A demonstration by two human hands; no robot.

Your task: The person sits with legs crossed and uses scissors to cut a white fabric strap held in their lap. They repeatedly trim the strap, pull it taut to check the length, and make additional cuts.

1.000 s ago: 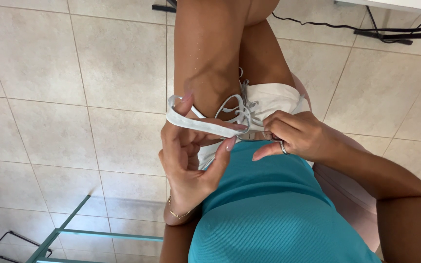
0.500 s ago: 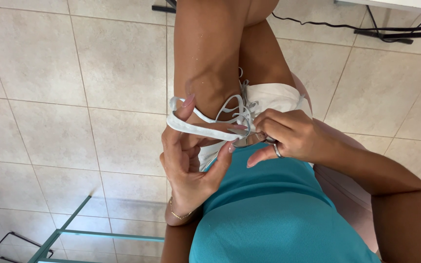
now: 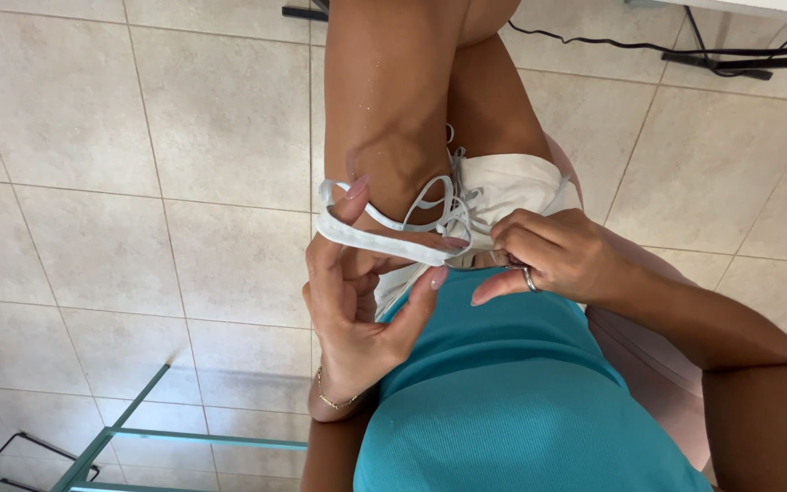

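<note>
My left hand (image 3: 357,310) is raised palm-up over my lap, fingers spread, with a white fabric strap (image 3: 366,239) looped over its fingertips. My right hand (image 3: 557,260), a ring on one finger, pinches the strap's other end, where a small shiny metal piece (image 3: 477,261) shows. The strap runs taut between both hands, just in front of my white shorts (image 3: 512,182), whose thin drawstrings hang tangled beside it. My crossed bare leg (image 3: 393,118) lies behind the strap. The teal top (image 3: 503,392) fills the lower middle.
Beige tiled floor (image 3: 138,182) lies all around. A glass tabletop edge on a dark metal frame (image 3: 138,428) sits at bottom left. Black cables (image 3: 703,55) run along the floor at top right. A pink seat (image 3: 649,346) shows under my right arm.
The strap has gone from a single flat band to a loop opened over my left fingertips. My right hand stays pinched at the strap's end, shifted slightly.
</note>
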